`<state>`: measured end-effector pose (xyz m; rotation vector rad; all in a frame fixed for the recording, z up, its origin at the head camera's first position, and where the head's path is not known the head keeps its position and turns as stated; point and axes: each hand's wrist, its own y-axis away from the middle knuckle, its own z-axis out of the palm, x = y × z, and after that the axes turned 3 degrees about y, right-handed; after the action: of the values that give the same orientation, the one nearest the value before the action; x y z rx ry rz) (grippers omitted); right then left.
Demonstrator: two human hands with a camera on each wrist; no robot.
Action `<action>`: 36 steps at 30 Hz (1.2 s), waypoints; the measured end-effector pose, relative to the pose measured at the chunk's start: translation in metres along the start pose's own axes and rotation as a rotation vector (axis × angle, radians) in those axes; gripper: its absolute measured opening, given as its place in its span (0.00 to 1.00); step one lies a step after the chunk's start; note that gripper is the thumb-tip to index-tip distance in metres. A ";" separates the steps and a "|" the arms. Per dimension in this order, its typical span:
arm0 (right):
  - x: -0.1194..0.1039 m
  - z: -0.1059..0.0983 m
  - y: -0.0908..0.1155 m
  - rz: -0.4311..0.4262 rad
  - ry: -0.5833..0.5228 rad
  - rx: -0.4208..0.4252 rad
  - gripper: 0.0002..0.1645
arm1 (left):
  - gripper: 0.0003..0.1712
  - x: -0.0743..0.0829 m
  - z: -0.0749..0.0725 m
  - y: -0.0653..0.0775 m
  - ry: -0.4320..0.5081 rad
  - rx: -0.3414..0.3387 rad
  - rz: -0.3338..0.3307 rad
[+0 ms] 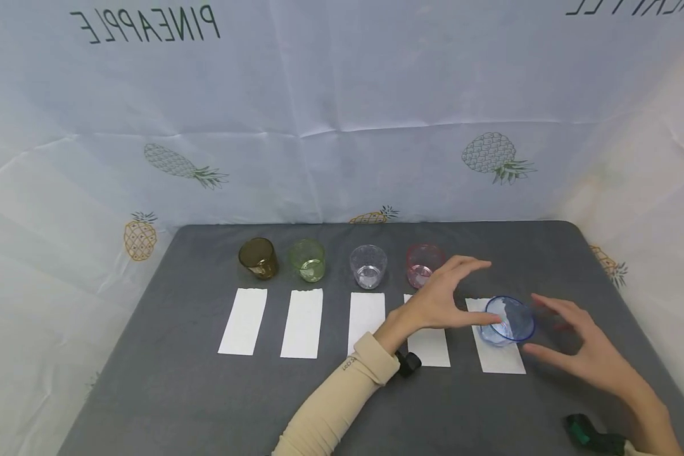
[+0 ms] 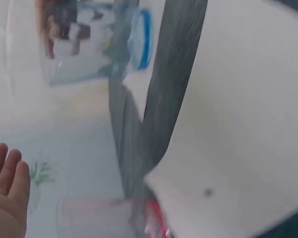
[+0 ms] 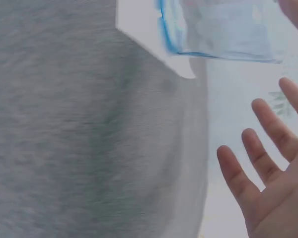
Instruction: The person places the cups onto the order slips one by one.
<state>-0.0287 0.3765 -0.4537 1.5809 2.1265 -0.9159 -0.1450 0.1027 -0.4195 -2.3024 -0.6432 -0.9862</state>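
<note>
A clear blue glass point(image 1: 519, 320) stands upright on the rightmost white paper slip point(image 1: 504, 362). My left hand point(image 1: 440, 301) is to its left with fingers extended, and the thumb tip overlaps the glass's rim in the head view; whether it touches I cannot tell. To the right, my right hand point(image 1: 593, 354) is spread, thumb and fingers apart from the glass. In the left wrist view the blue glass point(image 2: 89, 47) is away from the straight fingers of my left hand point(image 2: 9, 191). In the right wrist view a gap separates the glass point(image 3: 223, 32) from my right hand point(image 3: 275, 188).
A brown glass point(image 1: 258, 258), green glass point(image 1: 308, 259), colourless glass point(image 1: 368, 266) and pink glass point(image 1: 424, 263) stand in a row at the back, the pink one partly behind my left hand. Several white slips lie before them on the grey table point(image 1: 165, 373). A printed cloth point(image 1: 319, 76) hangs behind.
</note>
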 end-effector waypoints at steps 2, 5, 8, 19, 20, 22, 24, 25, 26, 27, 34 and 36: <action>-0.006 -0.003 -0.001 0.000 -0.008 0.005 0.55 | 0.49 -0.001 -0.008 0.000 0.001 0.015 0.007; -0.014 -0.008 -0.004 -0.022 -0.016 0.020 0.54 | 0.49 -0.004 -0.020 -0.001 -0.010 0.036 0.008; -0.024 -0.010 -0.009 -0.056 -0.030 0.047 0.53 | 0.49 -0.007 -0.031 -0.001 -0.014 0.050 0.014; -0.055 -0.003 -0.030 -0.185 -0.078 0.096 0.55 | 0.47 -0.024 -0.056 -0.004 -0.074 0.065 -0.005; -0.058 -0.002 -0.032 -0.182 -0.081 0.091 0.54 | 0.47 -0.025 -0.058 -0.004 -0.079 0.063 -0.010; -0.063 0.002 -0.035 -0.193 -0.090 0.082 0.54 | 0.48 -0.027 -0.063 -0.004 -0.089 0.058 -0.022; -0.067 0.008 -0.038 -0.209 -0.098 0.081 0.53 | 0.48 -0.029 -0.066 -0.003 -0.100 0.048 -0.035; -0.069 0.011 -0.039 -0.217 -0.105 0.083 0.53 | 0.48 -0.031 -0.067 -0.003 -0.102 0.042 -0.037; -0.071 0.014 -0.040 -0.221 -0.110 0.082 0.52 | 0.49 -0.032 -0.069 -0.003 -0.105 0.035 -0.040; -0.072 0.017 -0.042 -0.223 -0.118 0.081 0.52 | 0.49 -0.033 -0.070 -0.003 -0.111 0.029 -0.043; -0.086 0.037 -0.045 -0.197 -0.151 0.047 0.52 | 0.50 -0.044 -0.071 -0.001 -0.162 0.002 -0.080; -0.090 0.044 -0.044 -0.188 -0.152 0.033 0.51 | 0.50 -0.046 -0.070 0.000 -0.172 -0.006 -0.093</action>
<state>-0.0453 0.2746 -0.4189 1.2961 2.1887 -1.0987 -0.2087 0.0478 -0.4137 -2.3990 -0.8254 -0.8376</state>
